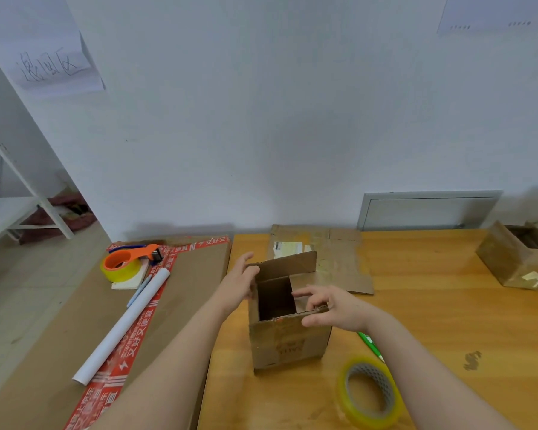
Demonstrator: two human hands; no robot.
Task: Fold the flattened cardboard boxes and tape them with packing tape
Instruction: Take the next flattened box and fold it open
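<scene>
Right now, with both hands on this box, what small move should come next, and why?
Probably fold the upright far flap down over the opening. The box stands with its top open, your left hand holds its left side and your right hand pinches the near rim; the tape roll lies beside it.

Wooden table (432, 305) bears upright box (289, 342), flat cardboard (339, 262), tape roll (385, 389), green pen (371, 346).

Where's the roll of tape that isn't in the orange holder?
The loose tape roll lies on the wooden table at the lower right of the head view, right of the upright cardboard box, just below a green pen.
</scene>
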